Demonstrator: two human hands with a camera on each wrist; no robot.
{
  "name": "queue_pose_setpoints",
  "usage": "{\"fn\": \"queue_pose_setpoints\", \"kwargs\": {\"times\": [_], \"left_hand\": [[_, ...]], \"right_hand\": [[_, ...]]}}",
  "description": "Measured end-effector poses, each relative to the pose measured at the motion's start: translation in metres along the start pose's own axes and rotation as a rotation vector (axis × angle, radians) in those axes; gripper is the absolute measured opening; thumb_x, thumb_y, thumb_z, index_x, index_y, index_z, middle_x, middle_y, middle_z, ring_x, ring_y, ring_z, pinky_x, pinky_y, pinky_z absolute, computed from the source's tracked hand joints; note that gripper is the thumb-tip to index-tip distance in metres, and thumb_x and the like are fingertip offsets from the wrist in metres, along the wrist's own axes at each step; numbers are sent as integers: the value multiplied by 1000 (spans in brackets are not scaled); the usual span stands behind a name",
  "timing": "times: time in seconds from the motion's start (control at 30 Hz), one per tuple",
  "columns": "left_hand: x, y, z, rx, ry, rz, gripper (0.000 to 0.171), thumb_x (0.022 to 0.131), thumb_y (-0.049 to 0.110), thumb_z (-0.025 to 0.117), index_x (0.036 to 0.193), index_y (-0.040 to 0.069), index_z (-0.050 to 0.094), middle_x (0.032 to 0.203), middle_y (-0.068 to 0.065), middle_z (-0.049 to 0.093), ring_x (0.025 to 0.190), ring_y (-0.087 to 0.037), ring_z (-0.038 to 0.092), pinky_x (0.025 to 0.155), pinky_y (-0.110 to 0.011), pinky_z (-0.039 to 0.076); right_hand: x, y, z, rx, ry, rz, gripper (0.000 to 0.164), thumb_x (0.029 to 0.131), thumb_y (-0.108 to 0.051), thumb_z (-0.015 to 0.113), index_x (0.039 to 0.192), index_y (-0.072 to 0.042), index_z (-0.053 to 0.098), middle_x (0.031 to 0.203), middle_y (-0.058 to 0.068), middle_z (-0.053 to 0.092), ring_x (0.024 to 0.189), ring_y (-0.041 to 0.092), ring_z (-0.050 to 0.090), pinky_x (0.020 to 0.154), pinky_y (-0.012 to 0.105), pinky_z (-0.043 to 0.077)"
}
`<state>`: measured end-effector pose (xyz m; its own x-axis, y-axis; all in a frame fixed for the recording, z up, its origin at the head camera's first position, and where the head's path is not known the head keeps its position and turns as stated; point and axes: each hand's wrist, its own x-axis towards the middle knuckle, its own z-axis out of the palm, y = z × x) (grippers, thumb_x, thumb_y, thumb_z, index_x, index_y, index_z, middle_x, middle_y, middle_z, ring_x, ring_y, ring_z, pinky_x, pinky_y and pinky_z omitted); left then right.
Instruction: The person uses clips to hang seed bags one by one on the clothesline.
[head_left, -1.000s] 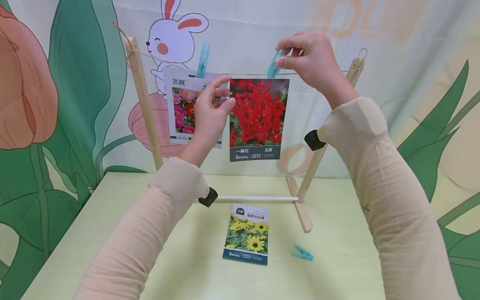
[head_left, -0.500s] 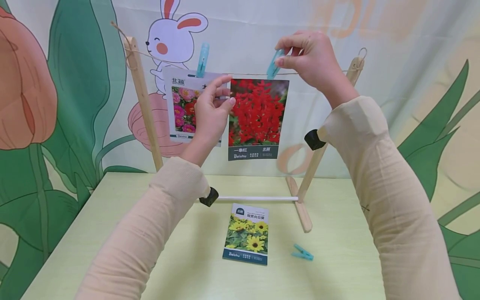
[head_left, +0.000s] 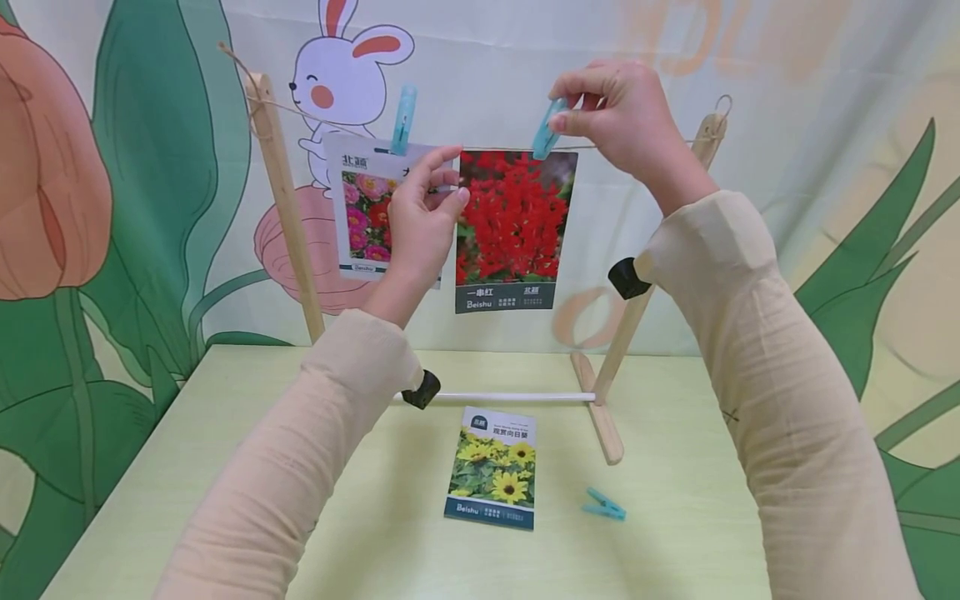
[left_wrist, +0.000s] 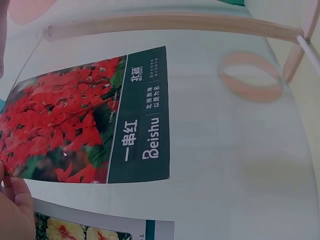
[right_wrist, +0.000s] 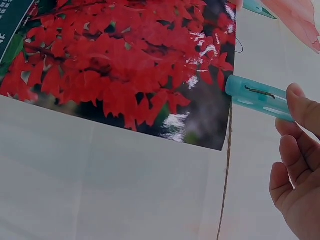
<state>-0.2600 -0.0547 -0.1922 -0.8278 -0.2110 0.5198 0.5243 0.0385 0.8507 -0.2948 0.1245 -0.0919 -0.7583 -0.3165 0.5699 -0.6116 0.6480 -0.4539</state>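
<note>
A seed packet with red flowers [head_left: 512, 218] hangs upright with its top edge at the twine [head_left: 490, 148]. My left hand [head_left: 422, 212] pinches its upper left edge between thumb and fingers. With thumb and fingertips my right hand [head_left: 626, 121] pinches a light-blue clothespin [head_left: 550, 129]. In the right wrist view, the tip of that clothespin [right_wrist: 257, 97] overlaps the packet's top edge beside the twine. Behind my left hand, a second packet with pink flowers [head_left: 360, 217] hangs from another blue clothespin [head_left: 403, 121]; my hand hides part of it.
A packet with yellow flowers [head_left: 491, 471] lies on the pale table [head_left: 660, 533], and a loose blue clothespin [head_left: 604, 505] lies to its right. Wooden posts [head_left: 283, 200] on both sides carry the twine. A white rod [head_left: 517, 397] runs low near the right foot [head_left: 600, 417].
The red-flower packet has risen slightly, bringing its top edge up to the twine and under the clothespin's tip. Both hands keep their pinches and have barely moved.
</note>
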Motion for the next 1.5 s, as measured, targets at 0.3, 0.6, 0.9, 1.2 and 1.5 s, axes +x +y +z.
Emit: {"fn": "queue_pose_setpoints", "kwargs": {"times": [0.3,0.6,0.9,1.2,1.5], "left_hand": [[2,0,3,-60,2,-18,37,85,-2,51,120,10,53,92,1,49,80,-16,52,76,-20,47],[1,2,6,-50,4,-31,37,86,0,51,121,13,53,95,-1,49,82,-15,51,77,-20,47],[1,0,9,-31,15,-22,38,86,-1,51,121,12,53,94,-2,50,80,-15,51,75,-20,46],[-1,-2,9,5,16,-25,38,87,0,50,122,13,52,99,-6,51,81,-16,50,75,-20,46],[0,-6,8,22,4,-30,39,87,1,50,124,14,50,104,-8,51,84,-16,49,76,-21,47]], "right_hand": [[-1,-1,-1,0,-3,-5,23,80,-17,63,100,-4,65,75,-8,47,70,9,39,60,22,33],[0,1,0,11,-15,15,24,80,-16,64,102,-5,65,76,-9,47,69,9,39,61,21,33],[-3,1,0,35,-38,39,27,80,-17,63,106,-7,64,78,-8,48,70,10,40,59,22,32],[-2,4,2,48,-55,58,31,80,-18,65,109,-8,63,80,-10,48,71,8,41,57,22,32],[-4,4,3,41,-84,74,38,81,-22,62,118,-14,58,90,-9,51,76,9,42,59,23,33]]}}
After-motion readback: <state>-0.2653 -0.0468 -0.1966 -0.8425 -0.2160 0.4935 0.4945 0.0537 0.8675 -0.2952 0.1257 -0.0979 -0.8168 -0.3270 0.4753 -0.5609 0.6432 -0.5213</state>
